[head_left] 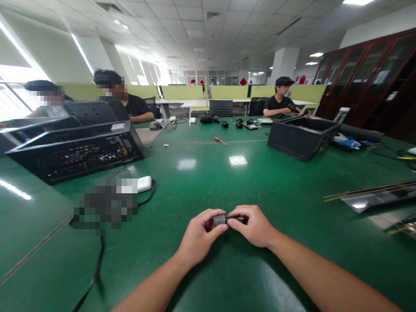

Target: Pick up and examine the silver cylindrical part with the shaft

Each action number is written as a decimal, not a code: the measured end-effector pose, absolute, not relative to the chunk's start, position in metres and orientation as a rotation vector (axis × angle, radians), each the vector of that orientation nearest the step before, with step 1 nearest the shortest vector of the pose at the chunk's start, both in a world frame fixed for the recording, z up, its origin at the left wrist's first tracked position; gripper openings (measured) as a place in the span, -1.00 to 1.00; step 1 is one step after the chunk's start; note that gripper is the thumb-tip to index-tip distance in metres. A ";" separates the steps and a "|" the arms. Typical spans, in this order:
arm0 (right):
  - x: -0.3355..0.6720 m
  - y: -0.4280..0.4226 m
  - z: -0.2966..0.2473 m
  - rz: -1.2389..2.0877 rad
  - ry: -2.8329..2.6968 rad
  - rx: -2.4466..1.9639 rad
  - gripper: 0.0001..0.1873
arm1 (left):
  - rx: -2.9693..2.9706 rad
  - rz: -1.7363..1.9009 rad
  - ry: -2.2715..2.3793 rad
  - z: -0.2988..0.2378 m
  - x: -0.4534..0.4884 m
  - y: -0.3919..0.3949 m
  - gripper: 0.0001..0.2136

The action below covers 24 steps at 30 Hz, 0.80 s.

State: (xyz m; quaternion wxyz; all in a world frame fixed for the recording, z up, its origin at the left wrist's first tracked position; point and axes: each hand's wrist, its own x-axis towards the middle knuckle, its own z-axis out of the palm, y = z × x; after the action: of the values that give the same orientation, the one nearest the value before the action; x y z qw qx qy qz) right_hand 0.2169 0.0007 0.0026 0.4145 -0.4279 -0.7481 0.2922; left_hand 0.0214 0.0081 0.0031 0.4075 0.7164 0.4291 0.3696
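Just above the green table, my left hand pinches a small grey metal cylinder between thumb and fingers. It looks like the housing of a small motor. My right hand closes on a dark, narrow part in line with the cylinder's right end, like a rotor with its shaft. The fingers hide much of it, so I cannot tell whether the two parts are joined. The tips of both hands almost meet.
On the green table stand open black computer cases, one at left and one at right. An orange screwdriver lies farther back. A white adapter and black strap are at left. Several people sit beyond.
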 end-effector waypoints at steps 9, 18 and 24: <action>0.218 0.002 0.003 0.771 -1.866 -1.106 -0.85 | 1.798 0.935 1.085 0.004 0.021 0.008 -0.74; 0.219 0.003 0.003 0.787 -1.876 -1.121 -0.85 | 1.823 0.922 1.111 0.004 0.021 0.008 -0.73; 0.219 0.004 0.001 0.793 -1.866 -1.129 -0.85 | 1.785 0.934 1.091 0.003 0.022 0.008 -0.72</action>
State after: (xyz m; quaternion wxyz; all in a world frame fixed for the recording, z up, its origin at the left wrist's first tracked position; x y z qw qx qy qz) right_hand 0.2194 0.0036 0.0011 0.3993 -0.4460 -0.7373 0.3132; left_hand 0.0217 0.0080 0.0026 0.4125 0.7097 0.4340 0.3712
